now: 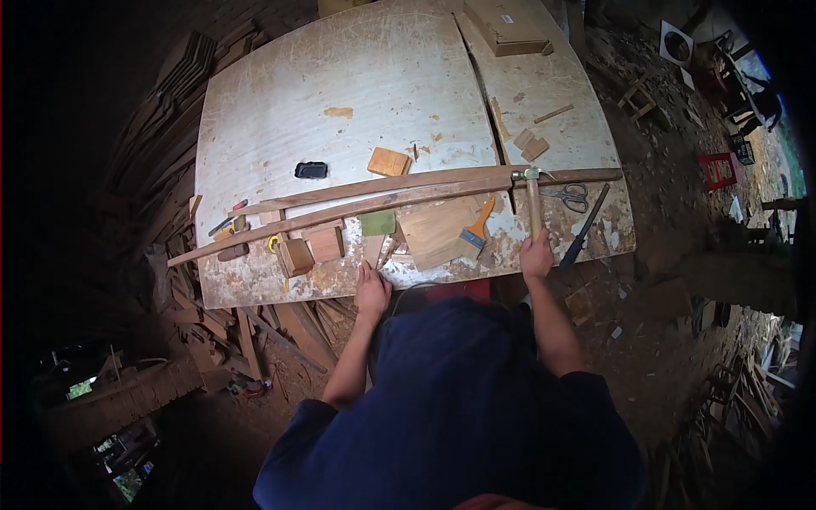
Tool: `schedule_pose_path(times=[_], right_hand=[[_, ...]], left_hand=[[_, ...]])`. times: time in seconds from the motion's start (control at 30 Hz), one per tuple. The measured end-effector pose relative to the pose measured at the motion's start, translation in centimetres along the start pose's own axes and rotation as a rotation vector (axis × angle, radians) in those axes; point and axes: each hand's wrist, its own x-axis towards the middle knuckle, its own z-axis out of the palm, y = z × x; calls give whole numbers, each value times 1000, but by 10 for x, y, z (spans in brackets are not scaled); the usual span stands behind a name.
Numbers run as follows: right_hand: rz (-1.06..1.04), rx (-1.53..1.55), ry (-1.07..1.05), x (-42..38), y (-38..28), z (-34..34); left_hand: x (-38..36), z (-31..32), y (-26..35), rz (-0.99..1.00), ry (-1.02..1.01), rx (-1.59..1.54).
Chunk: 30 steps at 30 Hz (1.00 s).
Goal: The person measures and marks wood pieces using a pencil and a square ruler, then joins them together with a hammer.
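Note:
My right hand (536,255) is closed around the lower handle of a hammer (534,202), whose metal head lies by the right part of two long wooden strips (357,206). At the table's front edge, my left hand (372,291) rests by a small light wood piece (373,249); its fingers point forward and what they touch is too small to tell. A green square (378,223) lies just beyond it. Between the hands are a thin wooden board (440,233) and an orange-handled brush (477,228). Scissors (571,197) lie right of the hammer.
The worn white table (280,110) also bears wooden blocks (325,244), a black tray (311,170), a dark-handled tool (583,229) at the right edge and a cardboard box (507,28) at the back. Wood scraps (297,336) cover the floor.

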Motion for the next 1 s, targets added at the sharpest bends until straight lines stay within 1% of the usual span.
schedule_pose_path(times=[0.07, 0.2, 0.3, 0.5, 0.8, 0.9, 1.0], right_hand=[[13, 3, -14, 0, 0, -2], [23, 9, -38, 1, 1, -3], [17, 18, -39, 1, 0, -6], [21, 16, -72, 0, -3, -12], [15, 8, -59, 1, 0, -9], [24, 5, -67, 1, 0, -10], [18, 4, -60, 2, 2, -8]], left_hand=[[-4, 1, 0, 27, -15, 68], [-13, 14, -8, 60, 27, 127], [-17, 11, -10, 44, 21, 65], [-22, -3, -9, 57, -27, 75], [-12, -17, -4, -16, -73, -16], [-12, -21, -3, 26, 17, -44], [-3, -30, 5, 5, 94, -136]])
